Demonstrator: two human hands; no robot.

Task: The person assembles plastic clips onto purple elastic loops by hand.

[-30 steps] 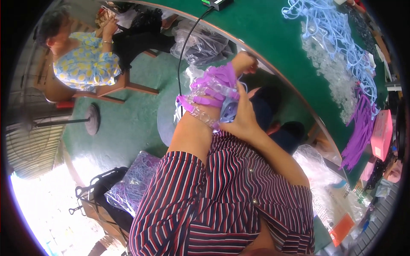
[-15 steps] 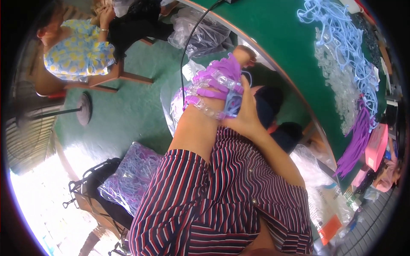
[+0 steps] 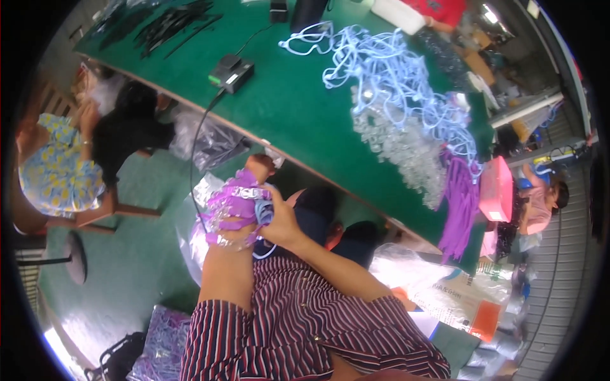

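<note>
My left hand (image 3: 257, 170) grips a bundle of purple cables in clear wrappers (image 3: 235, 206), which drapes over my left wrist just below the edge of the green table (image 3: 286, 108). My right hand (image 3: 283, 222) presses against the right side of the same bundle, fingers closed over a pale blue cable piece (image 3: 264, 213). Both striped sleeves come up from the lower edge.
On the table lie a heap of pale blue cables (image 3: 394, 82), clear wrapped pieces (image 3: 400, 149), purple cables (image 3: 460, 206), a pink box (image 3: 495, 190) and a black power adapter (image 3: 232, 71). A seated person in a yellow-patterned top (image 3: 54, 174) is at left. Clear plastic bags (image 3: 210, 143) lie on the floor.
My head has turned up toward the table, so more of its top shows. Both hands have stayed on the purple bundle and lifted it slightly nearer the table edge.
</note>
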